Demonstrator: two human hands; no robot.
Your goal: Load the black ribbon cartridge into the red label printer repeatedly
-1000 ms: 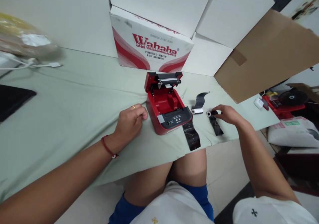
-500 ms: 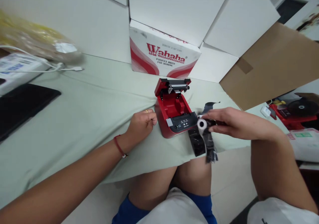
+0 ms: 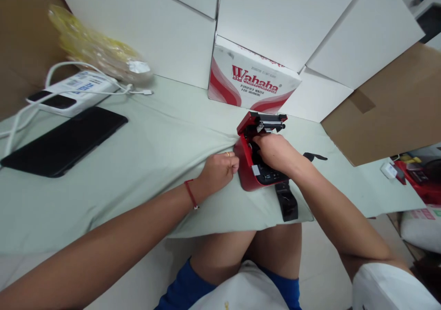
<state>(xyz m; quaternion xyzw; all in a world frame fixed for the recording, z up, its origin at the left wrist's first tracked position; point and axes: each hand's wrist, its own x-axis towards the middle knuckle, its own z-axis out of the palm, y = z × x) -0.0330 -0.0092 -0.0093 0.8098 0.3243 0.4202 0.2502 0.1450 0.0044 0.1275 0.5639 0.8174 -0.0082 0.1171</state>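
A small red and black printer stands on the cloth-covered table with its lid raised. My right hand reaches down into its open bay, with the fingers closed round a roll of black film. Most of that roll is hidden by the hand and the printer's walls. Close against the printer's left side rests my left hand, curled into a fist with nothing visible in it. A strip of black film lies by the printer's front right corner, and another dark piece pokes out beyond my right forearm.
Behind the printer a Wahaha carton leans against white boxes. To the left lie a black phone-like slab, a white power strip with cables, and a yellowish plastic bag. A brown cardboard sheet stands at right.
My right hand has carried the roll leftward from beside the printer into its open bay. My left hand stays at the printer's side. The view has turned a little to the left.
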